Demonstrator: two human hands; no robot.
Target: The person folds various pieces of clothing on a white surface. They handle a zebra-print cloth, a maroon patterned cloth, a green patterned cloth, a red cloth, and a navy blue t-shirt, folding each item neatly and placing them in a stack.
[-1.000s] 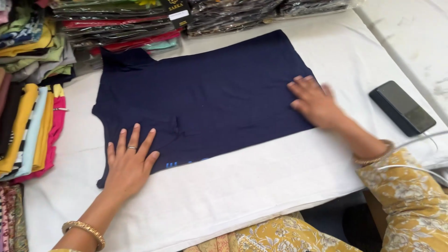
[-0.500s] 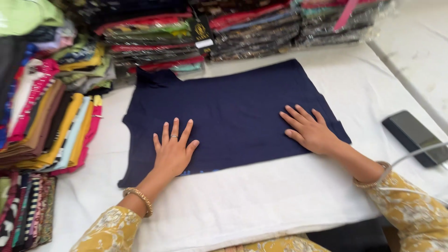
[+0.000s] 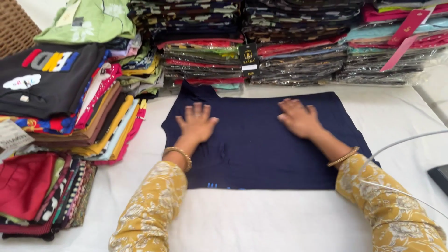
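Navy garment (image 3: 266,144) lies flat on the white-covered table (image 3: 280,219), roughly mid-frame; all places below are relative to it. Left hand (image 3: 197,122) is on its upper left part, palm down, fingers spread wide, gripping nothing. Right hand (image 3: 298,117) is on its upper middle-right, also flat and open, pressing only. Gold bangles on both wrists, mustard floral sleeves running off the bottom edge, so elbows are cut off. The garment's near-right corner is hidden under the right sleeve; a bit of pale blue marking at its near edge is too small to make out. Above it: a row of folded clothes in clear plastic bags (image 3: 298,46), contents only partly readable through glare, stack tops cropped. Left of it: loose piles of folded coloured clothes (image 3: 102,112), a black printed top (image 3: 46,79) on one pile, lower stack cut by the frame edge. Right of it: a white cable (image 3: 396,142) crossing the table and a dark flat object (image 3: 441,177), mostly out of frame, kind unclear.
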